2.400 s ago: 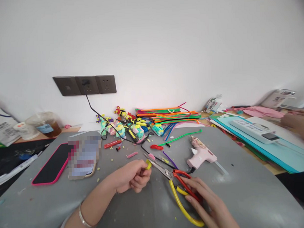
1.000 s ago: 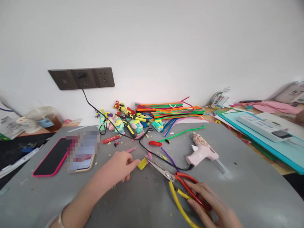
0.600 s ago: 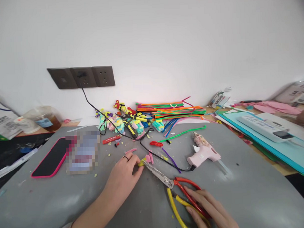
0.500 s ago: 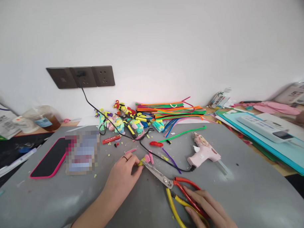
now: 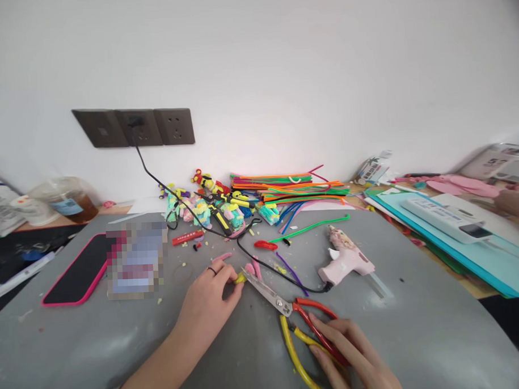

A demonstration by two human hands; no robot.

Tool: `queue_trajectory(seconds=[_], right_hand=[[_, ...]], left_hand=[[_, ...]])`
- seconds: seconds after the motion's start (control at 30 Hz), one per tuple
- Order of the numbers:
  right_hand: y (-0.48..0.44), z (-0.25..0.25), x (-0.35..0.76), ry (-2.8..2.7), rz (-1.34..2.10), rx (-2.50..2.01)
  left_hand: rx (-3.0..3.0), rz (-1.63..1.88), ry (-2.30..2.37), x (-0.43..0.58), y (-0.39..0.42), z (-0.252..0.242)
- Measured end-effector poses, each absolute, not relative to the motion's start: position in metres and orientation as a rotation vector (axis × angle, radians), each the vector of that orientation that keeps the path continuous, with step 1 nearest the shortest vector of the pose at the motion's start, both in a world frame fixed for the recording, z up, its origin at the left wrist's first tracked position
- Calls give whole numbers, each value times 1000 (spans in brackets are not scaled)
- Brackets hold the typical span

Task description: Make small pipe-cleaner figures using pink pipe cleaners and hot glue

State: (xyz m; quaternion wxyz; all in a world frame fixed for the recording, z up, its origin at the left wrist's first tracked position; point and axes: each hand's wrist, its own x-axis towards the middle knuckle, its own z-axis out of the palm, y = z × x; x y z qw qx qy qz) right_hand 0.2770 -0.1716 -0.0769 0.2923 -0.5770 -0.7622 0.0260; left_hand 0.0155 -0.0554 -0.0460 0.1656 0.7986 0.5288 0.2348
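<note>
Near the middle of the grey mat, my left hand (image 5: 214, 292) pinches a small fuzzy yellow piece (image 5: 240, 278) between thumb and fingertips. My right hand (image 5: 354, 350) grips scissors (image 5: 280, 304) by their handles, one red and one yellow. The blade tips meet the yellow piece right at my left fingertips. Just beyond the tips is some pink fuzzy material (image 5: 256, 267), partly hidden by the blades. A strip of purple pipe cleaner (image 5: 290, 272) and a black cord lie past the scissors.
A pink glue gun (image 5: 347, 262) lies at the right, its black cord running to a wall socket (image 5: 133, 126). Bundled pipe cleaners (image 5: 289, 188) and small fuzzy figures (image 5: 212, 185) line the back. Phones (image 5: 77, 272) lie left. Another person's hand (image 5: 515, 202) shows far right.
The view has shifted slightly. The pink end that stood out above the blade tips on the yellow piece now shows less, sitting behind the blades. Both hands keep their grip.
</note>
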Motion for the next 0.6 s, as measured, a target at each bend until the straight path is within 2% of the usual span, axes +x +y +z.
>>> queue_trajectory(seconds=[0.17,0.43,0.6], right_hand=[[-167,-81,284,-2094,-134,-1571],[-161,-82,286,-2132,-130,-1577],[-162,-85,289,-2139,-107,-1553]], left_hand=[[2253,677,1519,17,-57,-46],[2193,681,1555,19,-61,-50],[2186,716,1522,2,-50,-32]])
